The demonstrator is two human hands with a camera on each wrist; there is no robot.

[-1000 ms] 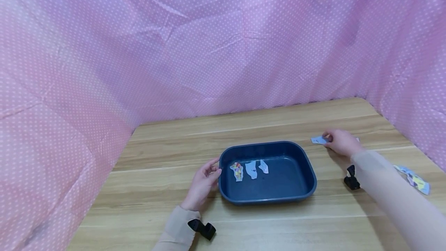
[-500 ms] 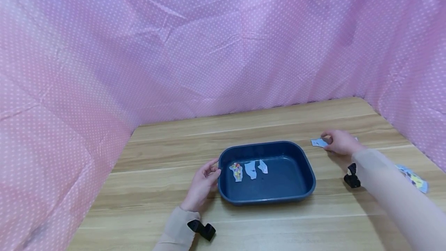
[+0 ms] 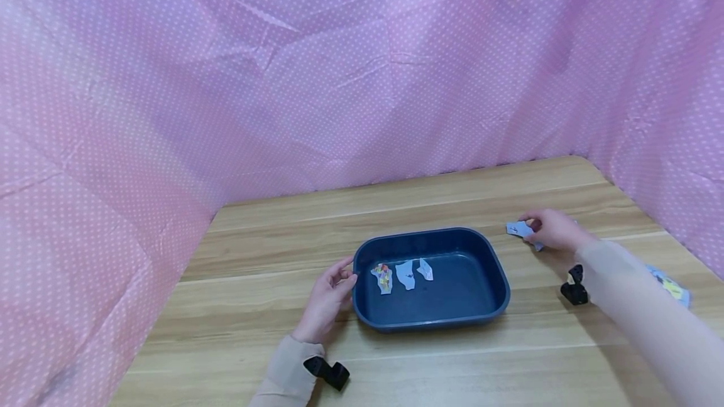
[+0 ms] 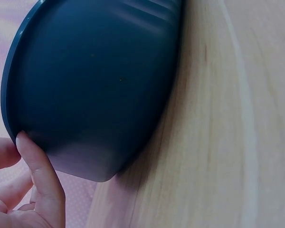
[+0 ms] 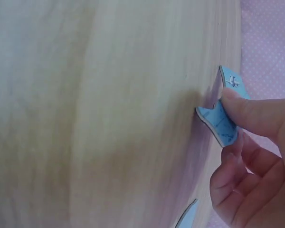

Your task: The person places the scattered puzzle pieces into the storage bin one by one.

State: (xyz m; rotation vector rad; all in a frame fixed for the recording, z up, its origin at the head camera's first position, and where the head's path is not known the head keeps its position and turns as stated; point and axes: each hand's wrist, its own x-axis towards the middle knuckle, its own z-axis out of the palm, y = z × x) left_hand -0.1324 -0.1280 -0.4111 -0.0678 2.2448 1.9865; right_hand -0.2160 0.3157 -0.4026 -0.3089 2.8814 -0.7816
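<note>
A dark blue rectangular tray (image 3: 421,306) stands on the table, and three puzzle pieces lie in its left and middle part. One puzzle piece (image 3: 383,279) is colourful; the other two, a wider puzzle piece (image 3: 405,274) and a smaller puzzle piece (image 3: 425,269), are mostly pale blue. My left hand (image 3: 330,297) pinches the tray's left rim, thumb against the wall in the left wrist view. Beyond the tray's right side, my right hand (image 3: 554,230) pinches a light blue puzzle piece (image 5: 220,124) with a small plane drawn on it, held tilted; thumb and fingers cover its middle.
Colourful puzzle pieces (image 3: 672,286) lie at the table's right, partly behind the right sleeve. The edge of another pale puzzle piece (image 5: 187,216) shows low in the right wrist view. Pink dotted cloth (image 3: 362,80) hangs around the wooden table (image 3: 283,225).
In my right hand the light blue puzzle piece has turned and tipped, so its lower part now shows below the fingers. My left hand stays at the tray's rim.
</note>
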